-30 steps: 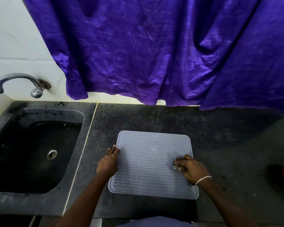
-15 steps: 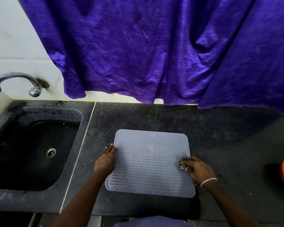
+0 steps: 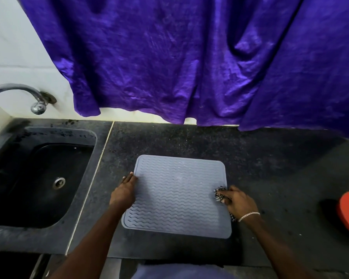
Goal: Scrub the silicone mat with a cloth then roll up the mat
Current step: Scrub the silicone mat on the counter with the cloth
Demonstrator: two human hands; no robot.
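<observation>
**Inspector:** Position of the silicone mat [image 3: 177, 196]?

**Assistant:** Flat on the dark desk [image 3: 270, 162], just right of the sink [image 3: 48, 133]. No edge is lifted and no curl has begun.

**Inspector:** Change noted over the last second?

**Assistant:** One. The right grip [image 3: 238, 200] has carried the cloth [image 3: 220, 193] outward, from a little inside the mat's right half to its right border. The checked cloth now sits on that border, with part of it trailing under the wrist towards the desk.

**Inspector:** State of that grip?

**Assistant:** Fingers curled over the bunched cloth, holding it down on the mat.

**Inspector:** And the other?

**Assistant:** The left grip [image 3: 124, 193] is unchanged. Its fingers are fairly straight, laid along the mat's left edge. It holds nothing and pins the mat in place.

**Inspector:** Meaning for the task?

**Assistant:** In my judgement scrubbing is still the step in hand, and this stroke has reached the end of its run. I cannot tell whether the far portion has been covered. Rolling has not started, and the cloth would probably have to be set aside first.
</observation>
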